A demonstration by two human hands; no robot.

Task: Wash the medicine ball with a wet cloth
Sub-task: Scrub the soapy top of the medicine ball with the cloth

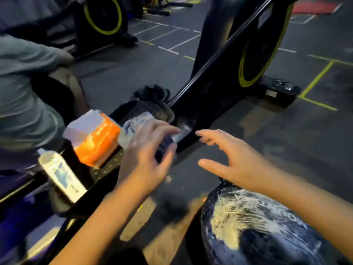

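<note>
Medicine ball — dark, wet, smeared with whitish foam.

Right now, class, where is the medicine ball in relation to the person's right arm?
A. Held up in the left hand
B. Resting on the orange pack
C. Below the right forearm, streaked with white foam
C: the medicine ball lies under the right forearm, its dark surface smeared with white foam.
</note>
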